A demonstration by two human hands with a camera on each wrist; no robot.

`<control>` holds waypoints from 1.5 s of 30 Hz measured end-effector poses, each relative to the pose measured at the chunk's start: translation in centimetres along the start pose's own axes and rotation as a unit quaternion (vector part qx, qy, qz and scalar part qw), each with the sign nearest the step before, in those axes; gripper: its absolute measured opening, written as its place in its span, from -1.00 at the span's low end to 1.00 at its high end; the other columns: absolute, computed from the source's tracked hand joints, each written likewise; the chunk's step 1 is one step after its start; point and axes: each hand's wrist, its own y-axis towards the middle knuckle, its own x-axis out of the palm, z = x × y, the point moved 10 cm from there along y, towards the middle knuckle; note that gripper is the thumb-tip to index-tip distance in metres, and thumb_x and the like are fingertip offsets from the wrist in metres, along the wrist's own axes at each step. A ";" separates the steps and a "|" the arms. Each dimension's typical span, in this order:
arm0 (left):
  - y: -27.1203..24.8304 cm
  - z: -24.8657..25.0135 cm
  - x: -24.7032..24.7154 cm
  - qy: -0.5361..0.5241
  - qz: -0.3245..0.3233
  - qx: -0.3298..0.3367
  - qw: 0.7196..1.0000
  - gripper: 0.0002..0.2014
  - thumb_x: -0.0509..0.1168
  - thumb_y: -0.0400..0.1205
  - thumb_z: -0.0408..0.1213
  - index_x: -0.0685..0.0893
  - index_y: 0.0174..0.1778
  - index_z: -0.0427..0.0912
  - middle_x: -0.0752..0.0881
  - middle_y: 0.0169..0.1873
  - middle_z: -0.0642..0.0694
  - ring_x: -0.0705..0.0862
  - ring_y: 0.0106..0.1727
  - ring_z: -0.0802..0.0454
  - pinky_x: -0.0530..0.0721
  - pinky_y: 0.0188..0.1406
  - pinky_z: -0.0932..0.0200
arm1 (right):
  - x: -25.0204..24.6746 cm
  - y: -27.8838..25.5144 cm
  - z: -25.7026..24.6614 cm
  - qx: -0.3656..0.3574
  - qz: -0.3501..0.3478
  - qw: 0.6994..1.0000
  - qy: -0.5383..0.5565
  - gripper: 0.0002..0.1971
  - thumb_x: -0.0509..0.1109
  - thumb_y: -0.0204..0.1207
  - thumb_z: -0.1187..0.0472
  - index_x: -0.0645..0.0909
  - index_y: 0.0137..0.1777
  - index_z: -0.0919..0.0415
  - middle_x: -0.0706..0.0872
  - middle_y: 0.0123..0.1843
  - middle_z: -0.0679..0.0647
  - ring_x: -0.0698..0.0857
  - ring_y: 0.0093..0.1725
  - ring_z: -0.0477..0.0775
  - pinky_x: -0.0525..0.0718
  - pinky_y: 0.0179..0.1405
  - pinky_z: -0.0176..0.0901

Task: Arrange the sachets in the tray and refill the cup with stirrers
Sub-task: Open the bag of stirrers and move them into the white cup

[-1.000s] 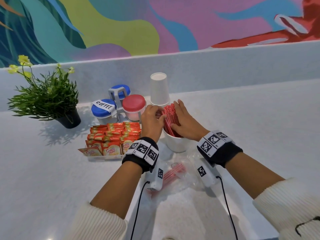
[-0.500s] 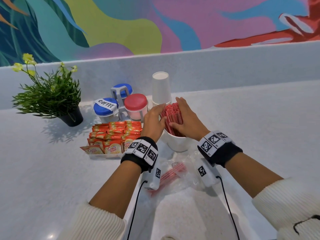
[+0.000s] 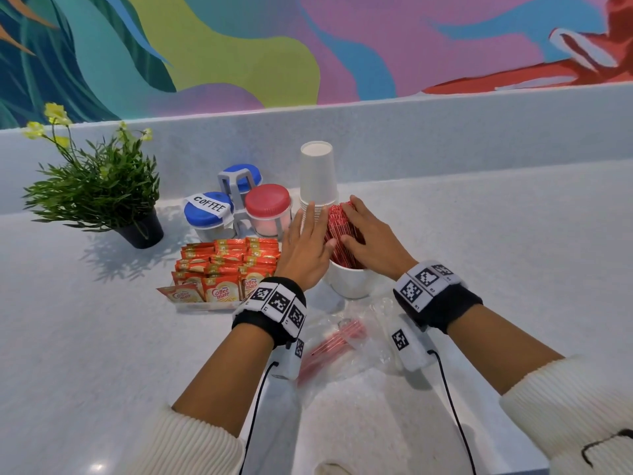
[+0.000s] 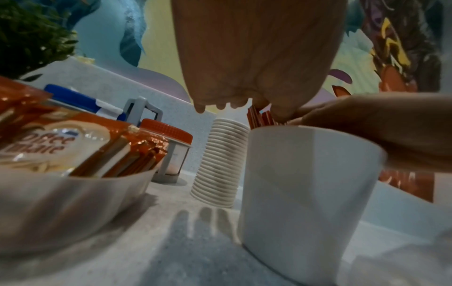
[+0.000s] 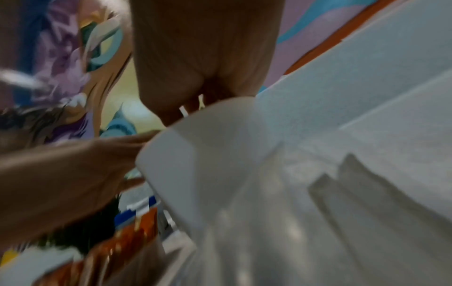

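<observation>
White cup [image 3: 349,284] at frame centre, left hand [image 3: 306,250] flat, right hand [image 3: 371,240] pressed on red stirrers [image 3: 337,240], fingers straight, sachets [image 3: 224,270] left.

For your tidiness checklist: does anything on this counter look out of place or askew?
Yes. One sachet lies flat, sticking out beyond the tray front. A clear bag with leftover stirrers lies crumpled before the cup.

From my left wrist camera: left hand [image 4: 257,58] palm fills the top, fingers straight, thumb touching red stirrers [image 4: 261,119] standing in the white cup [image 4: 305,193] just below. Right hand [image 4: 381,123] reaches over the rim opposite. Beyond my fingertips, stacked paper cups [image 4: 220,164]; left of the hand, Coffee-mate sachets [image 4: 73,147] upright in a tray [image 4: 61,203].
</observation>
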 end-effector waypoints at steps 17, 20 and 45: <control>-7.2 -2.7 4.7 -0.139 -0.137 -0.184 0.963 -0.47 0.31 0.59 -0.11 0.38 0.42 -0.27 0.42 0.41 -0.28 0.43 0.44 -0.20 0.46 0.40 -0.11 | -3.7 -8.5 6.5 0.183 0.208 0.933 0.227 -0.91 0.22 0.50 0.35 0.55 -0.17 0.26 0.68 -0.28 0.18 0.68 -0.29 0.20 0.76 -0.18 0.11; -9.6 -2.1 6.8 -0.060 -0.216 -0.181 0.958 -0.36 0.36 0.55 -0.04 0.33 0.46 -0.25 0.38 0.41 -0.26 0.38 0.45 -0.21 0.42 0.43 -0.12 | -1.2 -10.9 7.5 0.247 0.164 0.915 0.274 -0.90 0.23 0.49 0.36 0.55 -0.20 0.35 0.64 -0.38 0.23 0.59 -0.48 0.08 0.70 -0.44 -0.13; -12.0 1.1 7.2 -0.044 -0.288 -0.094 0.952 -0.85 0.17 0.65 -0.31 0.42 0.10 -0.23 0.58 0.24 -0.28 0.52 0.14 -0.14 0.39 0.02 0.12 | 7.8 -13.9 5.4 0.206 -0.108 0.882 0.409 -0.61 0.13 0.51 0.60 0.58 0.28 0.38 0.68 0.18 0.38 0.67 0.04 0.17 0.66 0.08 -0.10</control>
